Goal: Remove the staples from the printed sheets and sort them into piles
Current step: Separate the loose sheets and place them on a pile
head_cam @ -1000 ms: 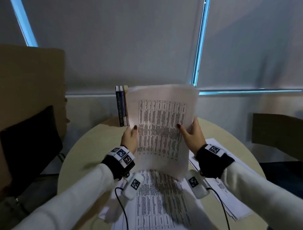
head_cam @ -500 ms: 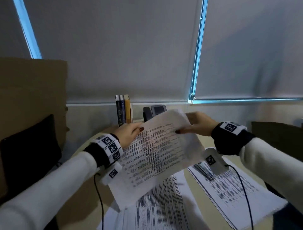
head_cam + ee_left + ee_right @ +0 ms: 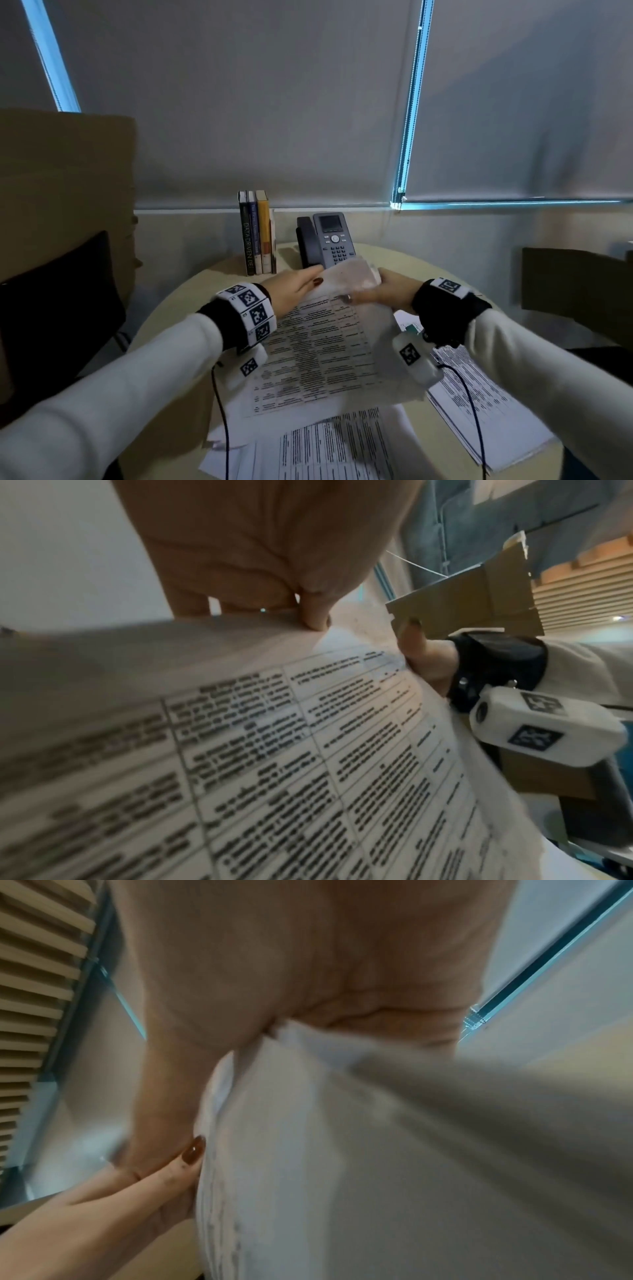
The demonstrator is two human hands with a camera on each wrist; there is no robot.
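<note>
I hold a printed set of sheets [image 3: 318, 353] low over the round table [image 3: 171, 342], printed tables facing up. My left hand [image 3: 301, 287] pinches its far edge, thumb on top. My right hand [image 3: 373, 291] grips the same edge close beside it, where a page curls back [image 3: 352, 277]. In the left wrist view my left hand's thumb [image 3: 315, 615] presses on the printed sheet [image 3: 274, 750], and the right hand [image 3: 421, 653] is just beyond. In the right wrist view the blurred paper [image 3: 342, 1150] runs from my right hand [image 3: 308, 961] past the left hand's thumb [image 3: 185, 1164]. No staple shows.
More printed sheets [image 3: 335, 445] lie at the table's near edge and a pile [image 3: 479, 404] lies at the right. A desk phone [image 3: 325, 243] and three upright books [image 3: 257, 233] stand at the back. A dark chair [image 3: 58, 308] is on the left.
The sheets were held upright in front of me, then tilted flat and lowered toward the table. Both hands have moved to the far edge and come close together.
</note>
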